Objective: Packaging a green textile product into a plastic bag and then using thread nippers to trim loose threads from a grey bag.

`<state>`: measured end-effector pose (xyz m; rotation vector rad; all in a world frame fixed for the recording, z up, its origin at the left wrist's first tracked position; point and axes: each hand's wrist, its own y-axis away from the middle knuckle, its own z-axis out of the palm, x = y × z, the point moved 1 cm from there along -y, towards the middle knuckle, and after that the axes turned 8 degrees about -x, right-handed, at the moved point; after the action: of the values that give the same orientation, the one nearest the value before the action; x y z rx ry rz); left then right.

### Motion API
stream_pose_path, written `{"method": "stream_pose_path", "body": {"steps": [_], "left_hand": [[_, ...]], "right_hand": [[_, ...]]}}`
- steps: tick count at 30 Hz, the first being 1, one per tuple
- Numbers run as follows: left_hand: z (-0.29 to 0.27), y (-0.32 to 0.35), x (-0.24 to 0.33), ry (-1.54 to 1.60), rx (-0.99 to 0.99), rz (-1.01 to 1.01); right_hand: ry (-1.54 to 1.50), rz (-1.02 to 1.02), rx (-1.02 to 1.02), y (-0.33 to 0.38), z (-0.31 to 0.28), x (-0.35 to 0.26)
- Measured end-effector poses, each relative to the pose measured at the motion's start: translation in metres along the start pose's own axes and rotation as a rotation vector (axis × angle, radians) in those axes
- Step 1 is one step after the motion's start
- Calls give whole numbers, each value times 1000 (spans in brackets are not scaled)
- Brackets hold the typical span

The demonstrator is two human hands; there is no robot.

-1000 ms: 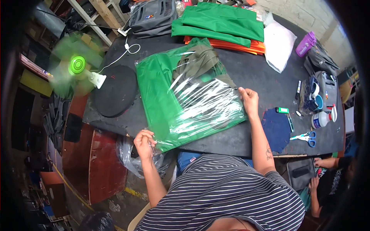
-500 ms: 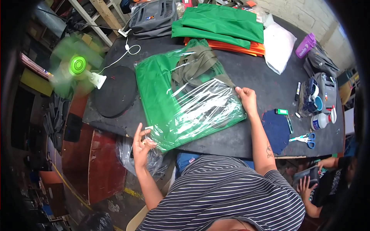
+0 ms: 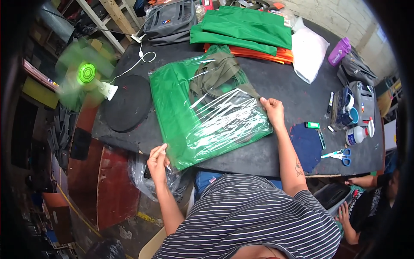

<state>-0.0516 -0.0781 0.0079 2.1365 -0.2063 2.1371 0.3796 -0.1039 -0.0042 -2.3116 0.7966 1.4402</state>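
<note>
The left hand [image 3: 158, 162] is just off the near edge of the black table [image 3: 280, 82], by the near left corner of the green bag [image 3: 202, 114]; its arm comes up from below, bent at the elbow; the fingers are curled and pinched together at the edge of the clear wrap, but I cannot tell if they really hold the wrap or only touch it

The right hand [image 3: 273, 112] is out over the table, with the arm nearly straight and reaching far; it is closed on the right edge of the green bag, thumb on top, holding the plastic there

The green bag lies flat in the middle of the table (it is folded green cloth inside shiny clear plastic, with some dull olive straps on top); its long side runs from the far left to the near right, and it sits a bit tilted, with one corner hanging over the near edge

To its left is a black round mat [image 3: 127, 103], with a spinning green fan [image 3: 86, 74] beyond; far off sits a stack of green and orange cloth [image 3: 246, 30]; on the right near the edge lie blue scissors [image 3: 338, 154]
</note>
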Motion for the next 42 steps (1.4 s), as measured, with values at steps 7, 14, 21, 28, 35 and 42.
{"method": "stream_pose_path", "body": {"steps": [7, 14, 21, 28, 35, 42], "left_hand": [[40, 4, 51, -1064, 312, 239], [104, 8, 57, -1293, -302, 356], [57, -29, 45, -1267, -48, 308], [12, -17, 28, -511, -236, -49], [-1, -18, 31, 10, -224, -125], [-10, -38, 31, 124, -244, -54]], "right_hand": [[19, 16, 25, -1, 1, 3], [19, 0, 29, -1, 3, -1], [8, 4, 19, 2, 0, -1], [-6, 9, 8, 2, 1, -5], [-5, -9, 25, 0, 1, 0], [-3, -5, 22, -1, 0, 4]]}}
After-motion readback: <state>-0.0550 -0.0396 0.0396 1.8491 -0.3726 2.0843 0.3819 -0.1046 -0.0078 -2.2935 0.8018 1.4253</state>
